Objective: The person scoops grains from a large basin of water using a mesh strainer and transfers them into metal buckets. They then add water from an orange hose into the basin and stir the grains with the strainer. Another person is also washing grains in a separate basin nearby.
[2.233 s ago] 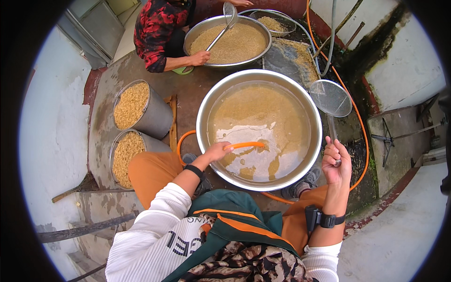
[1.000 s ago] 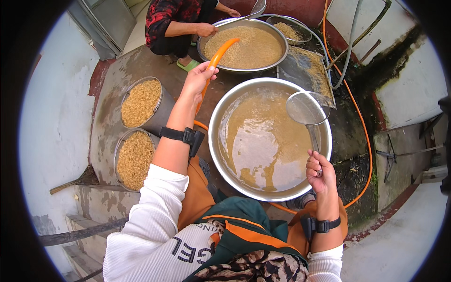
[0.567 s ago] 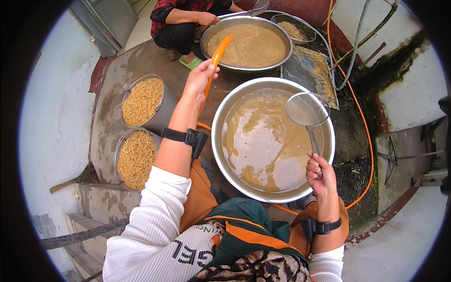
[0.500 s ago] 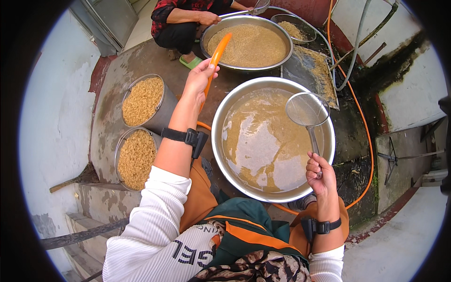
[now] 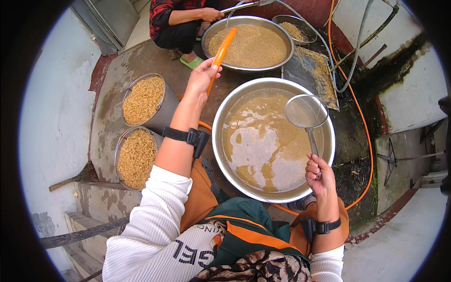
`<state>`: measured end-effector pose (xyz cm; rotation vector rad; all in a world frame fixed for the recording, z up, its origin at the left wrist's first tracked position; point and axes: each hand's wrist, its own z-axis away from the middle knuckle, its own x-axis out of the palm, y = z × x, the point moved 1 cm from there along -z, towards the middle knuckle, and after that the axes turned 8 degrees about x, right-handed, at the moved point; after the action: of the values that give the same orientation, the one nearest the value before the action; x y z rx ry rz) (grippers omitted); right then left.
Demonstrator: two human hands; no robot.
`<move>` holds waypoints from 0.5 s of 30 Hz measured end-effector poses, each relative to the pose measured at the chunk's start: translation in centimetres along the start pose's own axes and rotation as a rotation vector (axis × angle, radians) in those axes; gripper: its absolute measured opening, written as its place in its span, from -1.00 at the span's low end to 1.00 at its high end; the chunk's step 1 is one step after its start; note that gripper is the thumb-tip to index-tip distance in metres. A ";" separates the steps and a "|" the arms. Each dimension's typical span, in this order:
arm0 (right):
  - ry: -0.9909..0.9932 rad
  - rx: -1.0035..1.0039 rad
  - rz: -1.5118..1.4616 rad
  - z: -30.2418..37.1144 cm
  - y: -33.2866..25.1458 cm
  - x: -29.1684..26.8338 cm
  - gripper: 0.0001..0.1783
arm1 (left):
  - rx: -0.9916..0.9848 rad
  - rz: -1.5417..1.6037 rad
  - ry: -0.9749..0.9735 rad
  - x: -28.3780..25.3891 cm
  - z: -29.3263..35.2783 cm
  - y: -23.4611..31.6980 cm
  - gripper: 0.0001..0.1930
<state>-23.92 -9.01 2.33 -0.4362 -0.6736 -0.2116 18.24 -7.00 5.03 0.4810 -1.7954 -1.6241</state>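
My left hand [image 5: 204, 76] is closed around an orange hose [image 5: 224, 47], whose end points up over the near rim of the far basin. Whether water runs from it I cannot make out. In my right hand [image 5: 321, 175] is the handle of a round wire-mesh strainer [image 5: 306, 111]. The strainer's mesh hangs over the right side of the near metal basin [image 5: 220, 155] and looks bare. Cloudy water with pale reflections fills that basin, over a tan layer of what looks like grain.
Two metal buckets [image 5: 161, 113] heaped with grain stand at left. Across from me, a crouching person [image 5: 171, 23] holds a long-handled tool by the far grain basin [image 5: 290, 52]. A smaller mesh basket [image 5: 307, 34], a grain-strewn board [image 5: 305, 70] and hoses lie at right.
The hose end has shifted slightly up and right in my left hand. Reflections on the near basin's water have changed shape. The other person's tool has risen. My right hand stays nearly still.
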 end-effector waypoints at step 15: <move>-0.012 0.019 -0.005 -0.2 0.0 -0.3 -0.82 | 0.018 -0.024 0.006 -0.1 0.0 -0.1 -0.68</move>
<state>-24.03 -9.07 1.94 -0.4178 -0.6878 -0.2074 18.34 -6.94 4.90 0.5169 -1.8075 -1.6230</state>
